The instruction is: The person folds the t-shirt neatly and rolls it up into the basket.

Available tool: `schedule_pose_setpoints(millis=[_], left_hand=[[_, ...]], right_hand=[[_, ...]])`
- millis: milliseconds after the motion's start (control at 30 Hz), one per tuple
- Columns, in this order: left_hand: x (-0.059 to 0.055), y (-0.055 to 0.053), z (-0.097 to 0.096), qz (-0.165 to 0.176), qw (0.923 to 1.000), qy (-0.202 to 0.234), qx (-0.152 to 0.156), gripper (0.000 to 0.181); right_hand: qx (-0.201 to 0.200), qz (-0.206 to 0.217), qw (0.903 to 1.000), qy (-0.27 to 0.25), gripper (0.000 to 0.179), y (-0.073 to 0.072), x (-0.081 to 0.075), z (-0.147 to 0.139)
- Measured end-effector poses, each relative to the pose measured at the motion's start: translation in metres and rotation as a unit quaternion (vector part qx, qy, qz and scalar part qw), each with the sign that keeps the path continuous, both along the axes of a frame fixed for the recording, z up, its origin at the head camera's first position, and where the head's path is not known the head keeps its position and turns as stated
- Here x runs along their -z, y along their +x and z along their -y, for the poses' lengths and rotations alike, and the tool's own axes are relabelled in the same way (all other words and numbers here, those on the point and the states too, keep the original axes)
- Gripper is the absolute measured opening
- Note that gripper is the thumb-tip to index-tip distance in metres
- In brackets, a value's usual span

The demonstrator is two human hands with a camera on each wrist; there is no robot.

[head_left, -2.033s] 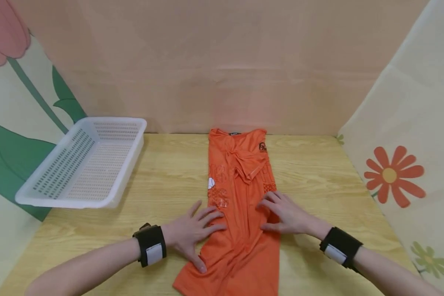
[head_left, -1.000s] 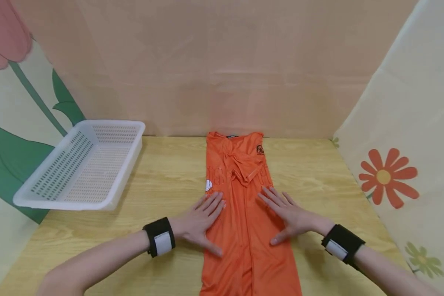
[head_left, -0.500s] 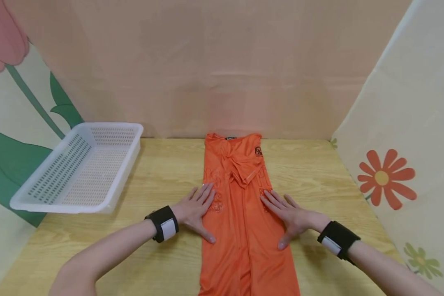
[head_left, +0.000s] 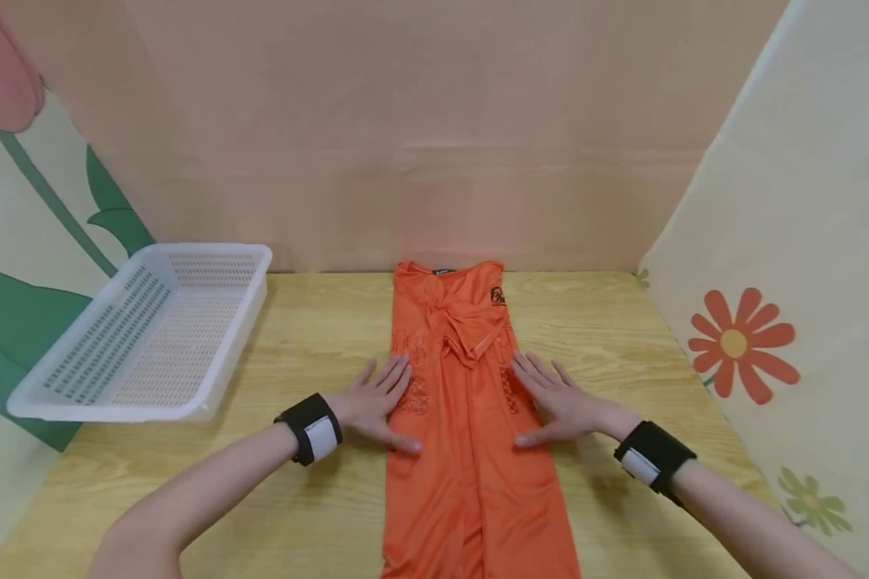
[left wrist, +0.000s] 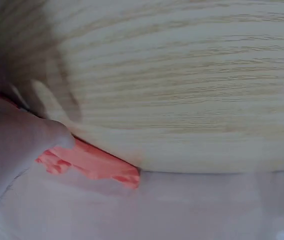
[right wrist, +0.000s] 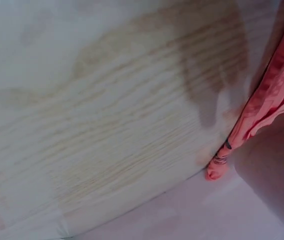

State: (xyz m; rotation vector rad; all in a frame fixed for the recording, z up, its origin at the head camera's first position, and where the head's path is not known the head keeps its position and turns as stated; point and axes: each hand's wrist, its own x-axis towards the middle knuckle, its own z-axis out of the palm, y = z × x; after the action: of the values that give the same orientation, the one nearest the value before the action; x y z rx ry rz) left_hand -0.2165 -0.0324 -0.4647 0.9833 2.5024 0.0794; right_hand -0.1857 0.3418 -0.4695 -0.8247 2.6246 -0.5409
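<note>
An orange shirt [head_left: 449, 474], folded into a long narrow strip, lies on the wooden table with its collar at the far end. A sleeve is turned in over its upper middle, and dark lettering shows near the upper right edge. On its left edge my left hand [head_left: 376, 402] rests with straight, spread fingers. My right hand [head_left: 561, 402] lies likewise on the right edge, thumb apart and fingers straight. In the left wrist view part of the hand [left wrist: 17, 145] overlaps the orange cloth [left wrist: 99, 162]. The right wrist view shows the shirt's edge [right wrist: 252, 120] beside the hand [right wrist: 272, 165].
A white plastic basket [head_left: 213, 378] with slotted walls stands at the left on the wooden table [head_left: 319, 338]. A plain pinkish backdrop [head_left: 449, 161] rises behind the table. Side panels with printed flowers [head_left: 733, 344] stand left and right.
Both hands have flattened out from bent fingers and slid to the shirt's outer edges. The shirt's near part, skewed and wrinkled before, now lies straighter and smoother.
</note>
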Motion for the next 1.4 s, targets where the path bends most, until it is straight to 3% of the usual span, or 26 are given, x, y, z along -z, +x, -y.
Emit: schedule_pose_setpoints(millis=[100, 200, 300, 467, 533, 633, 733, 800, 933, 1033, 1200, 1267, 1400], left_hand=[[0.002, -0.014, -0.003, -0.012, 0.9994, 0.014, -0.029, 0.112], [0.008, -0.026, 0.0, -0.025, 0.9991, 0.007, -0.033, 0.109], [0.013, -0.03, 0.009, -0.031, 0.999, -0.007, -0.03, 0.114], [0.009, -0.032, 0.018, -0.032, 0.9991, -0.013, -0.024, 0.117], [0.008, -0.034, 0.019, -0.028, 0.9993, -0.009, -0.021, 0.117], [0.007, -0.037, 0.015, -0.027, 0.9992, 0.006, -0.027, 0.108], [0.004, -0.042, 0.001, -0.025, 0.9982, 0.04, -0.038, 0.094], [0.001, -0.045, -0.012, -0.023, 0.9971, 0.061, -0.04, 0.086], [0.001, -0.049, -0.035, -0.022, 0.9971, 0.065, -0.032, 0.081], [0.004, -0.05, -0.042, -0.027, 0.9983, 0.043, -0.03, 0.081], [0.013, -0.051, -0.038, -0.043, 0.9988, 0.014, -0.018, 0.082], [0.015, -0.053, -0.035, -0.042, 0.9989, 0.009, -0.015, 0.081], [0.019, -0.054, -0.028, -0.034, 0.9993, 0.011, -0.01, 0.078]], right_hand=[[0.021, -0.02, 0.9994, 0.018, 0.115, -0.015, 0.003, 0.006], [0.022, 0.003, 0.999, 0.04, 0.111, -0.025, 0.007, 0.01], [0.023, 0.031, 0.9976, 0.057, 0.111, -0.028, 0.011, 0.01], [0.023, 0.048, 0.997, 0.056, 0.11, -0.031, 0.006, 0.007], [0.026, 0.03, 0.9983, 0.041, 0.102, -0.038, 0.003, 0.007], [0.049, -0.047, 0.9977, -0.006, 0.077, -0.057, -0.001, 0.01], [0.086, -0.133, 0.9858, -0.056, 0.054, -0.082, 0.0, 0.017], [0.108, -0.16, 0.9788, -0.07, 0.048, -0.097, 0.002, 0.024], [0.13, -0.163, 0.9767, -0.053, 0.039, -0.118, 0.009, 0.038], [0.158, -0.154, 0.9745, -0.037, 0.032, -0.128, 0.013, 0.045], [0.25, -0.153, 0.9529, -0.08, 0.031, -0.138, 0.019, 0.045], [0.267, -0.153, 0.9472, -0.09, 0.032, -0.14, 0.022, 0.041], [0.244, -0.145, 0.9579, -0.041, 0.034, -0.139, 0.024, 0.034]])
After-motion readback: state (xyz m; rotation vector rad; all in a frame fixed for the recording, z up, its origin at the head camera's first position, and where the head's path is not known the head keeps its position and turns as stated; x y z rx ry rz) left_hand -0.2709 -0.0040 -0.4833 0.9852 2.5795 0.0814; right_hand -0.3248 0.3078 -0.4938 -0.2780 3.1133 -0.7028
